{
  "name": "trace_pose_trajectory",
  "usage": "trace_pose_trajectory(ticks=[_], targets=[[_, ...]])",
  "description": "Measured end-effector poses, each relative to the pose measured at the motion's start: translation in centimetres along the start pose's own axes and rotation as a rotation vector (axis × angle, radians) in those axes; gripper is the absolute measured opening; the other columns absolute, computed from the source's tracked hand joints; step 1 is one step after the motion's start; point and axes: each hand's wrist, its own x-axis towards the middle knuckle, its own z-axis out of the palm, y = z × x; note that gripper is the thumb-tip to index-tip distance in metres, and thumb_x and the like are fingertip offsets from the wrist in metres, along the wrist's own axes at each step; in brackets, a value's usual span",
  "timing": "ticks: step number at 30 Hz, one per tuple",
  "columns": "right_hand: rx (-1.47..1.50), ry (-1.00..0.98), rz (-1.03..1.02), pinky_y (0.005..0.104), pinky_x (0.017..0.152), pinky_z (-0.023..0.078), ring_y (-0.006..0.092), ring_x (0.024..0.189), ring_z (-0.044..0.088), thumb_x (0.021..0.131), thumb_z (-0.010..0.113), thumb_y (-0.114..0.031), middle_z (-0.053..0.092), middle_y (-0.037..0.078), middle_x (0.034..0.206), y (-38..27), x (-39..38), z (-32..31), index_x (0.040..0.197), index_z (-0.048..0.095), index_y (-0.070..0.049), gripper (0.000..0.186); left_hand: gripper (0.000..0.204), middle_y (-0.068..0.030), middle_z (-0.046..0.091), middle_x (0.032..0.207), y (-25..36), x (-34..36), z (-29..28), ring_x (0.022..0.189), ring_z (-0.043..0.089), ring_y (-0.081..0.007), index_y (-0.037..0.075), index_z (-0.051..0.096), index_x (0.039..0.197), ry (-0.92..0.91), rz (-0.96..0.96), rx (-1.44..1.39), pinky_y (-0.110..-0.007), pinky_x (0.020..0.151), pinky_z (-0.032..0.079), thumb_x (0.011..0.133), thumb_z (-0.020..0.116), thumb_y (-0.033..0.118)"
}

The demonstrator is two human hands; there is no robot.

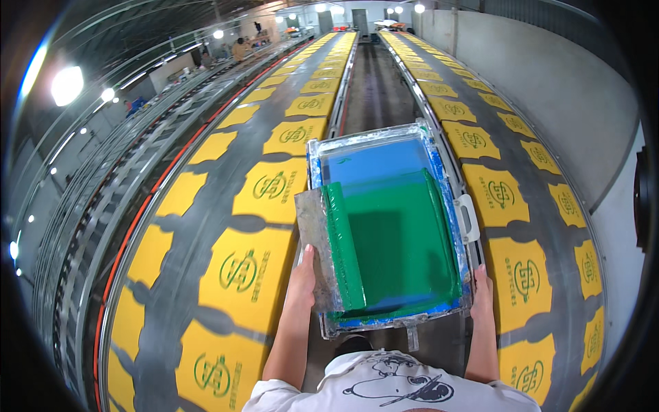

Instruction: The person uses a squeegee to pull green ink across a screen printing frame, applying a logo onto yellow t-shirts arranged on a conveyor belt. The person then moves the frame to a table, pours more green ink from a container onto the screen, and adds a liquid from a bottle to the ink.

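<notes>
A screen printing frame (pixel 371 147) with blue mesh is held up between two long tables; green ink (pixel 391 261) covers most of its surface. A squeegee with a grey plate (pixel 309 213) and a green-coated blade lies lengthwise along its left side. My left hand (pixel 304 275) is closed on the frame's left edge beside the squeegee, fingers partly hidden. My right hand (pixel 482 288) is closed around the frame's right edge, below a white handle (pixel 468 218).
Long tables (pixel 175 316) (pixel 563 316) flank the frame, carrying rows of yellow fabric pieces (pixel 264 189) with green prints. A red-edged rail runs along the left table, beside more racks. A wall (pixel 508 82) stands at right. A person (pixel 240 49) is far back at left.
</notes>
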Motion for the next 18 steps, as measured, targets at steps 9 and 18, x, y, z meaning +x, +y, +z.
trace_pose_trajectory(ticks=[9,18], targets=[[0.179,0.232,-0.044,0.0306,0.082,0.054,0.0141,0.089,0.066,0.107,0.044,-0.054,0.072,0.008,0.102,-3.4,22.9,4.8,0.117,0.068,0.004,0.063,0.103,-0.0236,0.05,0.147,14.0,26.5,21.7,0.139,0.044,-0.0312,-0.018,0.043,0.142,-0.233,-0.043,0.13,-0.04,0.116,0.03,0.091,0.058,0.071],[0.117,0.131,-0.015,0.0296,0.079,0.053,0.0131,0.085,0.066,0.108,0.039,-0.053,0.071,0.007,0.096,-4.4,56.5,15.9,0.11,0.069,0.002,0.064,0.088,-0.02,0.061,0.134,26.3,53.6,36.0,0.123,0.058,-0.0265,-0.013,0.053,0.136,-0.168,-0.059,0.081,-0.037,0.107,0.043,0.095,0.058,0.065]])
